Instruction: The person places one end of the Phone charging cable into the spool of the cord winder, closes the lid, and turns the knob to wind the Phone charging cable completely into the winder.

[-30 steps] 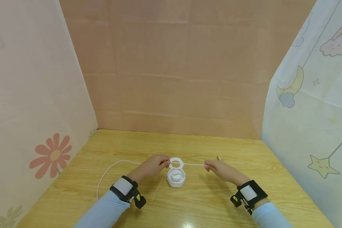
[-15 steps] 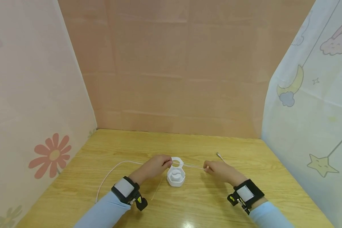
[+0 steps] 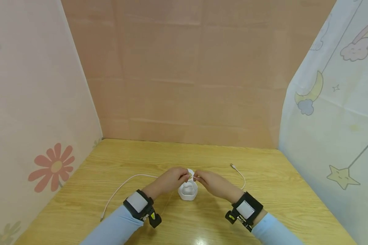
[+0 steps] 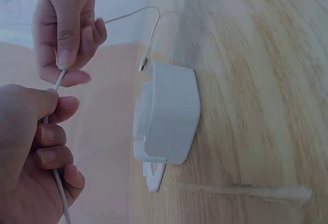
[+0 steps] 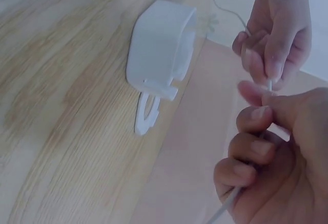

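My left hand (image 3: 170, 179) and right hand (image 3: 214, 183) pinch a thin white USB cable (image 3: 128, 177) between thumb and fingers, their fingertips almost meeting. In the left wrist view, a short piece of cable runs from one grip to the other; the left hand's lower fingers curl around it. A white eight-sided case (image 3: 187, 194) stands upright on the table just below both hands. Its ring-shaped lid (image 5: 147, 112) is flipped back, partly hidden by the fingers in the head view. One cable plug (image 4: 143, 64) lies beyond the right hand; the other end rests near the left forearm.
The wooden table (image 3: 135, 153) carries a thin pale strip or mark (image 4: 256, 190) close to the case. A brown sheet (image 3: 190, 85) closes off the back, and patterned curtains (image 3: 328, 136) stand along both sides.
The right hand has moved left, up to the left hand, still pinching the cable. More of the cable's plug end shows behind it. The left hand has barely moved, and the case stays put.
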A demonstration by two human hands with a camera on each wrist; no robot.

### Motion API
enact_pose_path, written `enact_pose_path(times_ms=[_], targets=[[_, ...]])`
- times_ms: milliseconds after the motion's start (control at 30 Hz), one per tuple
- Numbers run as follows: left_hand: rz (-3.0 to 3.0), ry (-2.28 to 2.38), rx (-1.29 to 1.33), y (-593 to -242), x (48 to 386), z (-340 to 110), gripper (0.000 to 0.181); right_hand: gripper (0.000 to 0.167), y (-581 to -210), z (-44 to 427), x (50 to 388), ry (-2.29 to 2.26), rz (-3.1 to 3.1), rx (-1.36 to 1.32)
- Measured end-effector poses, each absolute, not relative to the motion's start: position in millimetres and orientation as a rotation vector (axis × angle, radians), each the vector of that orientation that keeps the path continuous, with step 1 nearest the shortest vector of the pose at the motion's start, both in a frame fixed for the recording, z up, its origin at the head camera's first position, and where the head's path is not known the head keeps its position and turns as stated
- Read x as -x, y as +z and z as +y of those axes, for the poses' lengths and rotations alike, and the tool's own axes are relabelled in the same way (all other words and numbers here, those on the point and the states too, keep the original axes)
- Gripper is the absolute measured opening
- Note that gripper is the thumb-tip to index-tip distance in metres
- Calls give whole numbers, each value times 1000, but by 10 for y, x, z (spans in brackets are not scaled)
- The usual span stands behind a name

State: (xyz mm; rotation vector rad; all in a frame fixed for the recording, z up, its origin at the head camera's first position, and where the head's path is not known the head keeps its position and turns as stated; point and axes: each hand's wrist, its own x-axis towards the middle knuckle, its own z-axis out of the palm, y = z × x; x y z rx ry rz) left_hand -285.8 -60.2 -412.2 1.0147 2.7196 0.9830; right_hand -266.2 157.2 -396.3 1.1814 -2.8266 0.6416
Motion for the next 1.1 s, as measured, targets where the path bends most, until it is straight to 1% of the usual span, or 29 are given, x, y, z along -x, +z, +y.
enact_pose_path(times_ms=[267,500,633,767,1000,1100], targets=[[2702,963,-1050,-4135,2872,-618,24,15,-3995,1692,2710,670,-2816,-1210],[2693,973,-1009,-4185,2918,-677,24,15,-4038,1884,2727,673,-2843,-1207],[2705,966,-979,-4193,2946,-732,26,16,-4074,2036,2746,679,-2856,-1198],[2714,952,-1004,-4194,2978,-788,25,16,-4097,2199,2783,687,-2849,-1196],[2773,963,-926,-4244,3049,-962,25,17,-4203,2558,2863,636,-2870,-1109],[2792,941,-938,-4247,3066,-1015,25,16,-4229,2665,2881,641,-2880,-1108]])
